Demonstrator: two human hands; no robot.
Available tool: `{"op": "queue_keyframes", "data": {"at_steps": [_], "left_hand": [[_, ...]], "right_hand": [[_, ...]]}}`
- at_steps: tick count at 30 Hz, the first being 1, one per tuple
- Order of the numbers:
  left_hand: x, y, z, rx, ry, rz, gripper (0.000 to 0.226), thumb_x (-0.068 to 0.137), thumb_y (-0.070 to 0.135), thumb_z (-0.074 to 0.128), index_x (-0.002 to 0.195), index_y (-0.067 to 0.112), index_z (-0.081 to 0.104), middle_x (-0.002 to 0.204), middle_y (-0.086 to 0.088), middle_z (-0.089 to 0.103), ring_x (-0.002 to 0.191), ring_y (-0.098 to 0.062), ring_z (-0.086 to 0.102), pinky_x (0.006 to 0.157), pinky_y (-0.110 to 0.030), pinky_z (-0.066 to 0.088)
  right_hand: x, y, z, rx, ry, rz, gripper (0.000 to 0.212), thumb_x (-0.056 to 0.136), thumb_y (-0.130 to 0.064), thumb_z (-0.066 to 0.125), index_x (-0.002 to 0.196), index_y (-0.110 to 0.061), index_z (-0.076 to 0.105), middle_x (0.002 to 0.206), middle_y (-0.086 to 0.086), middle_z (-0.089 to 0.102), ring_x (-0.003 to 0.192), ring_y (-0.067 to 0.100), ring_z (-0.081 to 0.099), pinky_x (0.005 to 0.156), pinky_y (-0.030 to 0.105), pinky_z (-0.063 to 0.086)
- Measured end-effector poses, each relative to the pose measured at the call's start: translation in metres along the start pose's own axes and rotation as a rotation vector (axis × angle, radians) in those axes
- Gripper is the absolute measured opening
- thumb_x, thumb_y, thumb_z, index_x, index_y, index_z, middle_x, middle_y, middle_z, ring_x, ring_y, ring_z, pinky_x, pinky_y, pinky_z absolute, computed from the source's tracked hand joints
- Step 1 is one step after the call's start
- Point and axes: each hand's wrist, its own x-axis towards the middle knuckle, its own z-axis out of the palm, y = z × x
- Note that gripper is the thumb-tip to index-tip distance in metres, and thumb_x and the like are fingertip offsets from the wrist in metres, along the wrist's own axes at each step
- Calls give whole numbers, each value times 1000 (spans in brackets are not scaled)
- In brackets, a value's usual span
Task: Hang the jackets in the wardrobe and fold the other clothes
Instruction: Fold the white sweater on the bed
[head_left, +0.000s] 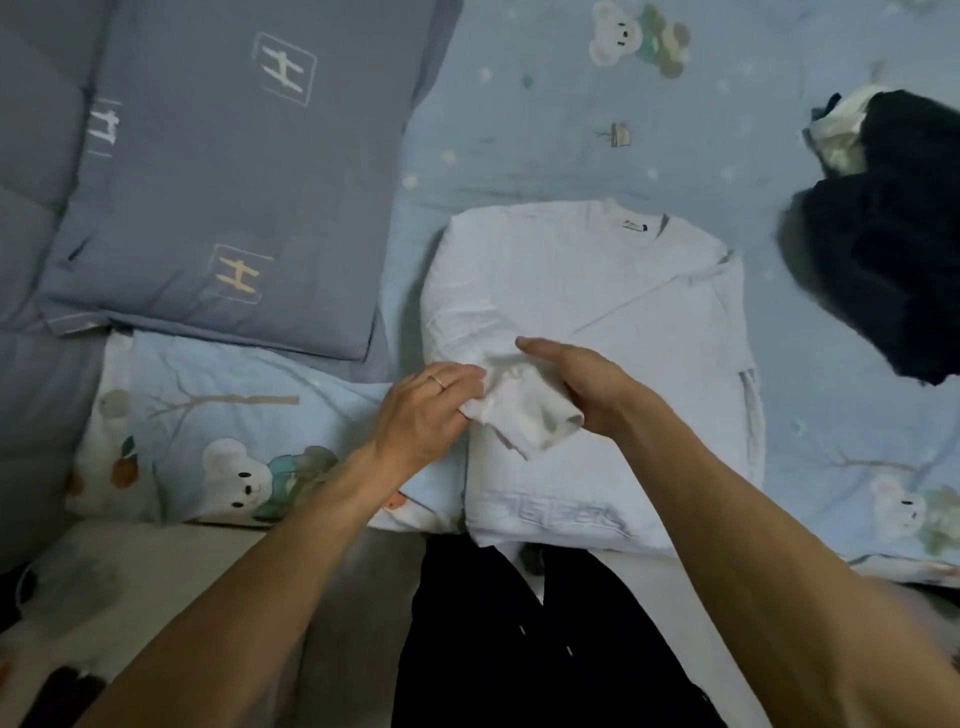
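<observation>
White shirt flat on bed, collar pointing away; left hand pinches sleeve cuff, right hand flat, fingers straight.

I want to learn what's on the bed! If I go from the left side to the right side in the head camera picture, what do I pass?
Grey-blue pillow → left hand pinching the sleeve → right hand on the white shirt → pile of dark clothes.
</observation>
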Motion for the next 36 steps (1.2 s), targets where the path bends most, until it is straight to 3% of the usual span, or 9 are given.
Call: {"op": "queue_keyframes", "data": {"at_steps": [2, 4, 11, 15, 18, 22, 25, 31, 36], "left_hand": [[7, 19, 12, -17, -45, 26, 19, 90, 16, 56, 89, 6, 72, 105, -6, 73, 93, -24, 67, 73, -30, 52], [20, 44, 29, -4, -71, 26, 14, 88, 14, 59, 90, 5, 70, 102, -7, 72, 92, -23, 64, 73, -32, 52], [66, 147, 118, 2, -222, -70, 14, 80, 4, 72, 94, 5, 69, 98, -8, 70, 87, -26, 67, 67, -34, 53], [75, 189, 190, 48, -567, -284, 29, 95, 17, 57, 123, 13, 62, 127, -3, 61, 113, -23, 58, 85, -32, 46], [73, 203, 221, 102, -737, -401, 30, 95, 24, 58, 125, 23, 59, 126, 3, 59, 112, -17, 56, 83, -28, 43], [63, 191, 212, 91, -666, -585, 19, 91, 22, 63, 110, 22, 65, 108, 5, 65, 95, -14, 60, 77, -26, 44], [58, 168, 184, 128, -608, -720, 15, 90, 19, 63, 104, 20, 67, 103, 3, 68, 87, -15, 61, 77, -28, 48], [54, 108, 135, 201, -454, -836, 16, 88, 10, 62, 101, 16, 67, 97, 0, 68, 83, -18, 60, 75, -29, 48], [60, 28, 136, 226, -362, -897, 25, 89, 8, 59, 114, 8, 63, 108, -11, 64, 95, -25, 58, 80, -32, 45]], "right_hand": [[-6, 8, -18, -74, 167, -66, 17, 78, -13, 73, 94, -6, 70, 100, 13, 75, 84, 26, 73, 66, 34, 58], [-23, 16, -52, -44, 234, -161, 19, 75, -4, 71, 93, -9, 71, 90, 6, 77, 85, 25, 74, 70, 35, 60], [-70, 62, -194, -99, 446, -413, 16, 79, -22, 75, 92, -25, 66, 92, -4, 72, 82, 12, 67, 64, 23, 46], [-61, 113, -264, -285, 625, -304, 41, 90, -29, 66, 126, -11, 58, 123, 5, 62, 111, 21, 59, 85, 23, 39], [-58, 144, -297, -317, 607, -295, 43, 93, -24, 62, 131, -6, 56, 129, 8, 60, 114, 23, 58, 86, 21, 38], [-51, 154, -305, -326, 509, -286, 27, 91, -21, 62, 115, -10, 64, 105, 1, 65, 99, 16, 59, 72, 16, 35], [-43, 144, -294, -348, 440, -293, 26, 90, -21, 60, 114, -12, 64, 100, -2, 64, 90, 13, 56, 67, 17, 37], [-16, 107, -251, -401, 352, -371, 24, 91, -17, 59, 112, -9, 65, 96, -1, 63, 97, 21, 62, 82, 25, 47], [42, 82, -205, -534, 308, -438, 18, 93, -16, 55, 108, -9, 64, 102, 5, 67, 95, 23, 63, 80, 30, 50]]}}
